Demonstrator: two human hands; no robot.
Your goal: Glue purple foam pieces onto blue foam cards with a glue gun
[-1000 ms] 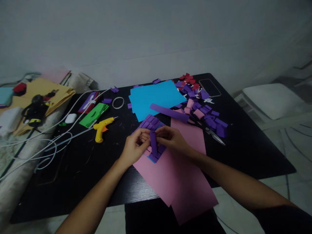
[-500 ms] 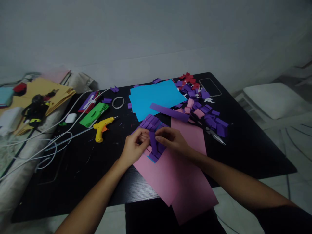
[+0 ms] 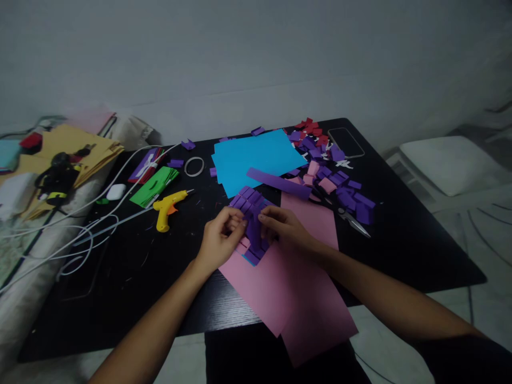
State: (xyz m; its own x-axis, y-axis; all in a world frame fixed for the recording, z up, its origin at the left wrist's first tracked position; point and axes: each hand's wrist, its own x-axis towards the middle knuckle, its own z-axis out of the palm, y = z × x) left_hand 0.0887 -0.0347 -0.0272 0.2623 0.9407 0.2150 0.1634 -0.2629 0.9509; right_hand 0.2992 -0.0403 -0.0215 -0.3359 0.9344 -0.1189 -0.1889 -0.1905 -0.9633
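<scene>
Between my hands is a purple paper strip (image 3: 253,230), its face now turned broadly toward me. My left hand (image 3: 224,232) pinches its left edge with thumb and curled fingers. On the other edge, my right hand (image 3: 282,226) holds it between thumb and fingertips. Under the strip lies a blue card covered with folded purple paper pieces (image 3: 245,200) and a few pink pieces (image 3: 242,245). My fingers hide part of that card. Beneath everything, pink paper sheets (image 3: 308,298) overlap and hang past the table's front edge.
A yellow glue gun (image 3: 166,208) lies left, near green paper strips (image 3: 154,188) and white cables (image 3: 92,234). Blue sheets (image 3: 256,154) and a loose purple strip (image 3: 280,183) are behind my hands. Scissors (image 3: 354,222) rest right, beside heaped paper pieces (image 3: 346,197).
The purple strip between my hands has turned from narrow to broader in view. My right fingers have shifted slightly right, away from my left hand.
</scene>
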